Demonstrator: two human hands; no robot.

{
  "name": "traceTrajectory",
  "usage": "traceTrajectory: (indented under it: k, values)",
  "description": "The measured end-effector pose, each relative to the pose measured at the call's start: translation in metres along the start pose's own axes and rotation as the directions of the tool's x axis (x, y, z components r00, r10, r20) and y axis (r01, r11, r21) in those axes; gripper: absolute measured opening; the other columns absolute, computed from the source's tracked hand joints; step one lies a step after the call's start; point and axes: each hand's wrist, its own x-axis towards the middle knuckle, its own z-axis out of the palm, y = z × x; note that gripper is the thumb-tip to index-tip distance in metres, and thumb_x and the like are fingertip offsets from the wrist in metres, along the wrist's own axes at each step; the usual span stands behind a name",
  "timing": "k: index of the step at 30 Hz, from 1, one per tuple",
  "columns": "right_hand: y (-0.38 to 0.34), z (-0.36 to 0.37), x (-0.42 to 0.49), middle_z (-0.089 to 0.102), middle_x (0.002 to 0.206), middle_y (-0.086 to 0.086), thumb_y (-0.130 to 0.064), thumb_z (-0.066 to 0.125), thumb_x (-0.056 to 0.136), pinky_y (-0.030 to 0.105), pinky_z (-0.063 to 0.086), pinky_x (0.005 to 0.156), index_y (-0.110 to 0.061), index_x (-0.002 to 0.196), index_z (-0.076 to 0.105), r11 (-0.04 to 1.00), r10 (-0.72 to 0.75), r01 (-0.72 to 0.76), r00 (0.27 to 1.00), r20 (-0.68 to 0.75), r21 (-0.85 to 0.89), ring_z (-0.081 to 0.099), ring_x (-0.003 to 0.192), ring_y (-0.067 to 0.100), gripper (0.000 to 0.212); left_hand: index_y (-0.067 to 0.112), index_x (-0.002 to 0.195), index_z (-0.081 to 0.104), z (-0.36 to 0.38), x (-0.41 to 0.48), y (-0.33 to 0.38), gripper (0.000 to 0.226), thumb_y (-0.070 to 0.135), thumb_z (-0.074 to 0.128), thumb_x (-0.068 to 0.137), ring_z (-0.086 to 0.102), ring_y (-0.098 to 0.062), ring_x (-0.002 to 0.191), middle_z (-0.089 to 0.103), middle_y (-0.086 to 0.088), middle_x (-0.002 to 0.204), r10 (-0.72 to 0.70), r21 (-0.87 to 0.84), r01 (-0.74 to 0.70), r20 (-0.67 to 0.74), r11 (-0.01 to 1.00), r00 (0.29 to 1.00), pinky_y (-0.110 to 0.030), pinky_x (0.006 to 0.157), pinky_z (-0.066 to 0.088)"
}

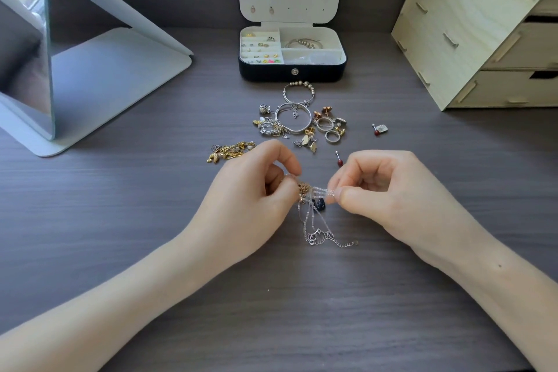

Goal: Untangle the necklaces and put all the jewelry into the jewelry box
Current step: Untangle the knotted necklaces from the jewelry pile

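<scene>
1. Head view: the left hand (262, 190) pinches the gold-coloured knot of the tangled necklaces (305, 190) between thumb and curled fingers. The right hand (380, 187) pinches the silver strands at the knot's three o'clock side.
2. A short run of chain is stretched between the two hands. Pulling it any tighter would likely lock the knot, so slackening it first looks wiser.
3. A dark pendant (319, 205) and loose silver loops hang toward six o'clock, and the clasp chain (344, 243) trails on the desk (151, 251). Laying the whole tangle flat there would probably show which strand crosses which.
4. The better move seems to be teasing one loop open with the fingertips and feeding the free clasp end back through it.
5. The jewelry box (293, 71) stands open at twelve o'clock from the hands, well apart, already holding small pieces in its compartments.
6. Between box and hands lie bangles (292, 129) and rings (330, 136). A gold chain heap (231, 151) sits at ten o'clock of the left hand, all still to be boxed.
7. A red-bead stud (339, 162) lies just beside the right hand at eleven o'clock, where a careless sweep could knock it.
</scene>
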Motion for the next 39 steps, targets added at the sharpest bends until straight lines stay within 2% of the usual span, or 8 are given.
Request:
traceTrajectory:
  k: [6,13,17,23,27,31,34,39]
  values:
    - [-0.0011,0.0024,-0.0004,0.068,0.065,-0.005,-0.011,0.058,0.061,0.013,0.042,0.055,-0.012,0.052,0.052,0.995,0.025,-0.024,1.0,-0.011,0.092,0.055,0.058,0.007,0.012,0.021,0.078,0.051,0.0007,0.0002,0.0031,0.015,0.023,0.052,0.093,0.035,-0.008,0.041,0.043,0.011,0.041,-0.025,-0.013,0.025,0.002,1.0,1.0,-0.015,0.046,0.028]
    - [-0.0031,0.0025,0.0017,0.067,0.064,-0.006,-0.012,0.057,0.06,0.023,0.034,0.056,-0.008,0.055,0.049,0.982,0.101,-0.094,0.994,-0.035,0.163,0.051,0.063,0.01,0.01,0.016,0.068,0.062,-0.0002,0.0011,0.0034,0.039,0.035,0.042,0.096,0.034,-0.008,0.044,0.035,0.007,0.047,-0.024,-0.023,0.026,0.088,0.999,0.996,-0.018,0.045,0.024]
    - [-0.0051,0.0013,0.0033,0.068,0.064,-0.002,-0.005,0.053,0.059,0.013,0.038,0.057,-0.013,0.05,0.048,0.961,0.11,-0.096,0.993,-0.038,0.26,0.055,0.062,0.006,0.013,0.021,0.067,0.063,-0.0003,0.0021,0.0025,0.046,0.049,0.038,0.095,0.035,-0.008,0.047,0.035,0.007,0.049,-0.055,-0.052,0.062,0.126,0.997,0.99,-0.019,0.047,0.025]
    - [-0.0029,-0.0007,0.0041,0.067,0.065,0.008,-0.003,0.051,0.06,0.023,0.031,0.052,0.007,0.064,0.048,0.926,0.149,-0.15,0.988,0.028,0.346,0.041,0.054,0.013,0.011,0.022,0.068,0.065,-0.0026,0.0026,0.0033,0.046,0.046,0.038,0.096,0.032,-0.007,0.044,0.033,0.008,0.049,-0.102,-0.113,0.121,0.168,0.986,0.981,-0.018,0.045,0.022]
    - [-0.0043,0.0004,0.0059,0.065,0.062,0.011,-0.008,0.053,0.063,0.023,0.026,0.043,-0.008,0.06,0.049,0.894,0.192,-0.195,0.98,0.047,0.403,0.038,0.047,0.014,0.006,0.029,0.075,0.066,-0.0025,0.0033,0.0023,0.044,0.056,0.033,0.086,0.033,-0.008,0.048,0.033,0.008,0.05,-0.101,-0.118,0.125,0.187,0.985,0.977,-0.021,0.049,0.023]
    - [-0.004,0.0009,0.0055,0.06,0.057,0.009,0.0,0.055,0.073,0.021,0.022,0.04,-0.008,0.074,0.049,0.884,0.219,-0.246,0.969,0.112,0.399,0.034,0.043,0.011,0.01,0.026,0.073,0.069,-0.0027,0.0026,0.0033,0.049,0.055,0.035,0.094,0.037,-0.006,0.047,0.037,0.009,0.047,-0.111,-0.132,0.142,0.213,0.981,0.971,-0.019,0.048,0.023]
    - [-0.0051,0.0014,0.0046,0.055,0.054,0.005,0.004,0.059,0.075,0.018,0.02,0.04,-0.008,0.079,0.054,0.896,0.22,-0.249,0.968,0.12,0.368,0.031,0.046,0.011,0.014,0.026,0.074,0.07,-0.003,0.0033,0.0021,0.048,0.056,0.034,0.084,0.033,-0.008,0.048,0.03,0.008,0.049,-0.105,-0.164,0.14,0.207,0.976,0.973,-0.02,0.048,0.022]
    - [0.0002,0.0031,0.0035,0.056,0.057,-0.005,-0.002,0.058,0.087,0.013,0.029,0.042,-0.016,0.089,0.067,0.986,0.139,-0.141,0.99,0.025,0.093,0.039,0.049,0.008,0.017,0.024,0.076,0.071,-0.0046,0.0041,-0.0002,0.048,0.058,0.038,0.082,0.032,-0.007,0.046,0.033,0.01,0.046,-0.083,-0.234,0.139,0.236,0.962,0.968,-0.018,0.047,0.022]
